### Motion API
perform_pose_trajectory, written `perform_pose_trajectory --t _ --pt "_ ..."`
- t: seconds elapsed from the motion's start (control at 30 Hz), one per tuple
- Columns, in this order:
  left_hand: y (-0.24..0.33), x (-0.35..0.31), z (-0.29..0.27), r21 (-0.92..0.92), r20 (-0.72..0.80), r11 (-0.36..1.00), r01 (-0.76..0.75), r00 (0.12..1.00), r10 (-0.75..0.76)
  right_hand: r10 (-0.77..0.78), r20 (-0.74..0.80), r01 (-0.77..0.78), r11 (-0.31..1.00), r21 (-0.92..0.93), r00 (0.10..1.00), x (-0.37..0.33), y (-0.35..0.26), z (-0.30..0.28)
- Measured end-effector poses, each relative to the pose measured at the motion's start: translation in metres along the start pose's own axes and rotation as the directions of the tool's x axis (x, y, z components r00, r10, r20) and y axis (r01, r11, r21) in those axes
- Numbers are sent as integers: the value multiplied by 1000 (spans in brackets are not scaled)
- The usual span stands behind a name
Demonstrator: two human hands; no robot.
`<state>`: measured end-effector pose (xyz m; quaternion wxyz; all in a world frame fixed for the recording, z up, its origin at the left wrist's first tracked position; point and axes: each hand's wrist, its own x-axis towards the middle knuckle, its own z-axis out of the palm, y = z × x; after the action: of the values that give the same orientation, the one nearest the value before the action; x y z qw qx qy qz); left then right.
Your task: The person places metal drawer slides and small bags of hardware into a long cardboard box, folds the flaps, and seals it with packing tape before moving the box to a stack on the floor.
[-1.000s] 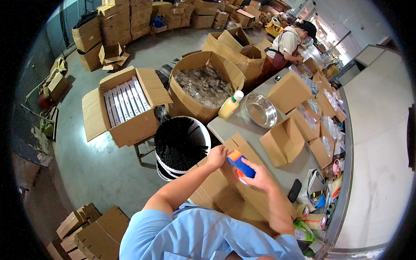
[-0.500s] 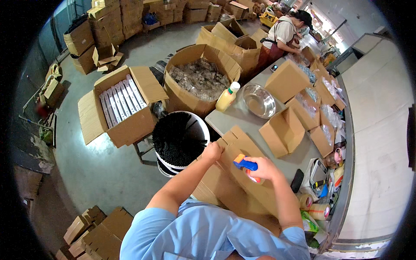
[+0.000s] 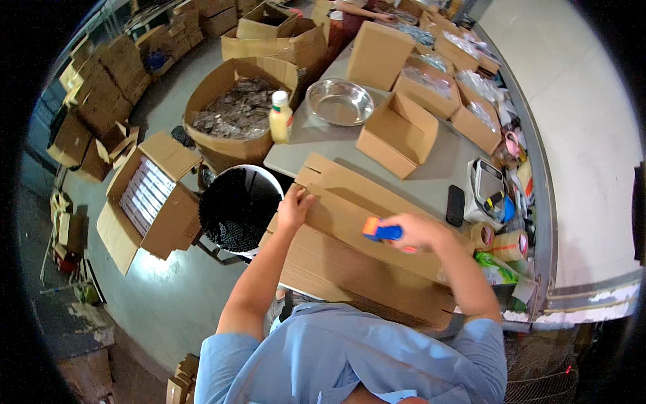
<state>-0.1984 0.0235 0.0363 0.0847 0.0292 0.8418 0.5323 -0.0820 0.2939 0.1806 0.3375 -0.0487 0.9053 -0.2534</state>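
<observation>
A long brown cardboard box lies across the near part of the grey table, its slotted flaps toward the far left. My left hand grips the flap edge at that left end, fingers curled over the cardboard. In my right hand is a blue and orange tape dispenser, held over the middle of the box. The hand is slightly blurred, and I cannot tell whether tape touches the cardboard.
Beyond the box stand an open carton, a steel bowl and a yellowish bottle. A white bucket of black rods is at the left. Tape rolls and a black phone-like object sit right. A co-worker's arm shows at the back.
The view has shifted, so the table and cartons sit farther left and higher. My right hand with the tape dispenser is farther from my left hand, which still grips the box's end.
</observation>
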Motion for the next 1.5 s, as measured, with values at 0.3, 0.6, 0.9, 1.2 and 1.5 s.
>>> perform_pose_trajectory --t 0.3,0.6,0.9,1.2,1.5 --pt "74 -65 97 421 738 272 -865 501 453 83 -179 -123 968 -220 980 -120 81 26" --pt "87 -89 96 395 882 158 -905 421 211 534 -845 119 842 526 -40 -179 133 142" --pt "48 7 113 253 967 920 -299 84 -239 671 -714 154 741 654 -200 -70 70 268" --pt "108 -78 288 -334 937 903 -272 -196 288 759 -650 283 630 723 -29 -37 79 235" --pt "119 -77 286 -131 984 981 -145 -135 112 828 -517 33 536 844 -217 -37 70 230"
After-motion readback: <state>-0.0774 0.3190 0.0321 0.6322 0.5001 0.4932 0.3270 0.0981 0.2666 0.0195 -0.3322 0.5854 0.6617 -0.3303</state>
